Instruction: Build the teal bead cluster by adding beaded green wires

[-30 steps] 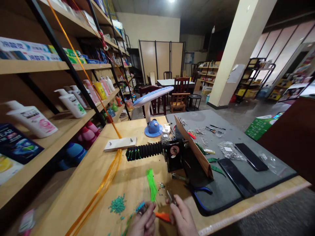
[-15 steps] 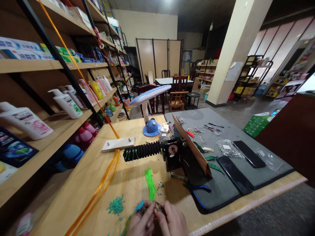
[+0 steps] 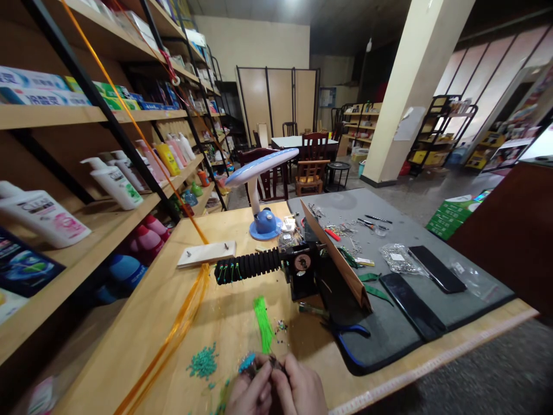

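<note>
Holding left hand [image 3: 252, 391] and right hand [image 3: 303, 387] together, curled nearly closed, pinching between them a small dark object [image 3: 277, 363], mostly hidden. Can see a bright-blue piece [image 3: 247, 361] beside the left hand, a neon-green strand bundle [image 3: 262, 324] just beyond, and small turquoise beads [image 3: 203, 362] heaped leftward.

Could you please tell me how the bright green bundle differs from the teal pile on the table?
Make-up: the green bundle consists of long, thin strands; the teal pile consists of tiny loose pieces.
Shape: the green bundle forms a narrow strip, the teal pile a spread-out heap.
Colour: the green bundle is vivid green, the teal pile blue-green.
Both lie on the wooden table.
</note>
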### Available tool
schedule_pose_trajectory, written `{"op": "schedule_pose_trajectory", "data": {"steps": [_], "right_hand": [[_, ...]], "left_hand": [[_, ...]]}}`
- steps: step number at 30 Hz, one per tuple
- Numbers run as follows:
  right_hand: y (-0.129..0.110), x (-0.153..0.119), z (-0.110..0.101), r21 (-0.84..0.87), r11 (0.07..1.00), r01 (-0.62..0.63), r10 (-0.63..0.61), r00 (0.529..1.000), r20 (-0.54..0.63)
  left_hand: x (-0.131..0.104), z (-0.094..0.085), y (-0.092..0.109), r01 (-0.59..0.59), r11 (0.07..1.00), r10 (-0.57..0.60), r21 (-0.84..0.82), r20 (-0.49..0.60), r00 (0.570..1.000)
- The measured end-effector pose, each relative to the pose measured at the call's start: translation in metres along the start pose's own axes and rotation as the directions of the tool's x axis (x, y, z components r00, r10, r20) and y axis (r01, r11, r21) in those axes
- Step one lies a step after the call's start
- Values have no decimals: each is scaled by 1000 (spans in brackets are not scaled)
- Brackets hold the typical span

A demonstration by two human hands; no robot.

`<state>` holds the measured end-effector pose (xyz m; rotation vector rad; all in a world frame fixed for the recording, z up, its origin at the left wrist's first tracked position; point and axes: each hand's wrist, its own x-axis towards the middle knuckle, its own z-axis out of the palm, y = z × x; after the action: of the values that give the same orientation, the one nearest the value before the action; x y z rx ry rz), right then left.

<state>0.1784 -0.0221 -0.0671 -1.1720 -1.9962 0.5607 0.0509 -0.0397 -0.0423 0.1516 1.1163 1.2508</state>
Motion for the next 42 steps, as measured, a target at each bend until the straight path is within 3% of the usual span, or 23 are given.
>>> {"op": "schedule_pose_trajectory", "data": {"steps": [9, 19, 26, 30, 37, 42], "right_hand": [[1, -3, 2, -72, 997, 13, -15, 999, -38], [2, -3, 2, -15, 1000, -10, 10, 1000, 11], [3, -5, 6, 62, 995, -73, 72, 997, 26], [3, 0, 0, 75, 995, -58, 60, 998, -14], [24, 6, -34, -249, 968, -23, -30, 978, -207], [46, -3, -44, -445, 896, -7, -105, 968, -226]], "left_hand": [[3, -3, -4, -35, 998, 34, 43, 26, 999], [1, -3, -4, -21, 1000, 20, 12, 57, 998], [1, 1, -3, -47, 999, 47, -17, -46, 998], [3, 2, -3, -85, 996, 85, -1, 26, 996], [11, -5, -5, -66, 998, 66, -4, 114, 991], [11, -6, -1, -55, 998, 56, -13, 144, 988]]}}
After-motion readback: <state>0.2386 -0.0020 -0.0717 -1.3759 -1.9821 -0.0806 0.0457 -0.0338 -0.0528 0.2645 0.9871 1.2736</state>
